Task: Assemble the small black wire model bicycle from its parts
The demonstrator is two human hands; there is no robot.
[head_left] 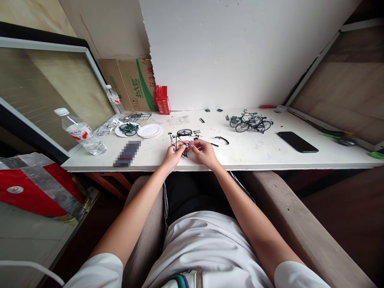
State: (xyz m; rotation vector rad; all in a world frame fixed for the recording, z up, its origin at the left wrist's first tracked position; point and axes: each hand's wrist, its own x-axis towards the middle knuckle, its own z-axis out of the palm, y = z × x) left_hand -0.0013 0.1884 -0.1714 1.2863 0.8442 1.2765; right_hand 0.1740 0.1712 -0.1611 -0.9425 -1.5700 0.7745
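Note:
Near the table's front edge, a black model bicycle [184, 132] is held between both hands, one wheel pointing away from me. My left hand [173, 156] pinches its frame from the left. On the other side, the fingers of my right hand [204, 153] are closed at the small round part in the bike's middle. Just beyond my right hand lie small black pieces and a curved black strip [222, 140]. Two assembled model bicycles, one green [240, 120] and one black [253, 125], stand farther back on the right.
On the white table [255, 154] are a black phone [297, 142] at right, white paper plates [150, 130] with green parts on one, and a water bottle [82, 132] at left. A red box [163, 100] and a cardboard box [132, 84] stand at the back.

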